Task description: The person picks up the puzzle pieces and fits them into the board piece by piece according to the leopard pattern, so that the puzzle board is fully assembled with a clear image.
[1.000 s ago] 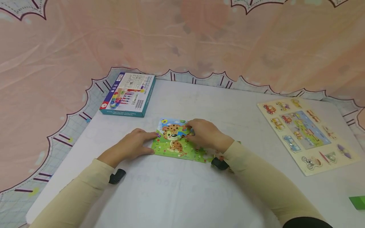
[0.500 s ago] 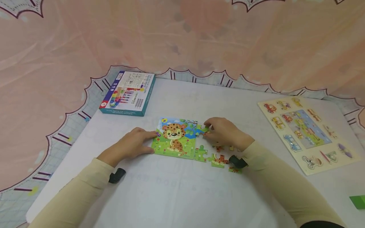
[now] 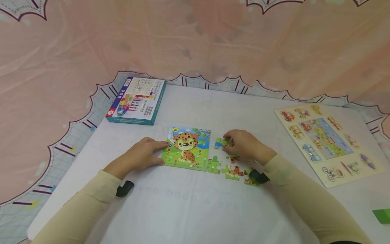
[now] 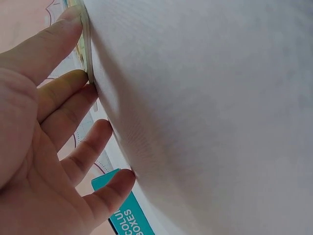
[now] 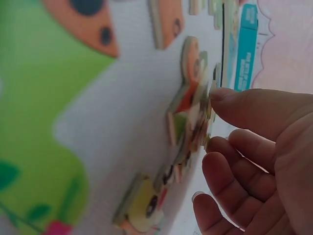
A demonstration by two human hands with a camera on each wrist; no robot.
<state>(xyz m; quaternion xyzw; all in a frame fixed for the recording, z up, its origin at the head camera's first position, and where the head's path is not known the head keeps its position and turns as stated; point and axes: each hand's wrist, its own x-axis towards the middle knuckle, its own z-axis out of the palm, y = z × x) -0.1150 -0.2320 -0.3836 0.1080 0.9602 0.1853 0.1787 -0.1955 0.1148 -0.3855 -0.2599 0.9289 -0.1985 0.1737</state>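
Note:
A square picture board (image 3: 189,147) with a cartoon leopard lies flat on the white table. At its left edge, the thumb and forefinger of my left hand (image 3: 141,154) rest, fingers spread; the left wrist view shows them along the board's thin edge (image 4: 88,49). Just right of the board, my right hand (image 3: 243,145) pinches a blue-and-green jigsaw piece (image 3: 218,143) between thumb and fingers. Below that hand lie several loose jigsaw pieces, among them a green one (image 3: 214,165) and an orange spotted one (image 3: 233,172); the hand and wrist hide some of them.
A teal-sided box (image 3: 135,101) stands at the back left of the table (image 3: 170,210). On the right lies a wooden peg puzzle board (image 3: 329,147) with vehicle pictures. A green block (image 3: 381,216) sits at the far right edge.
My right hand has moved right, off the leopard board, carrying the blue-and-green jigsaw piece away from its right edge. The loose pieces have come into view. My left hand has stayed put.

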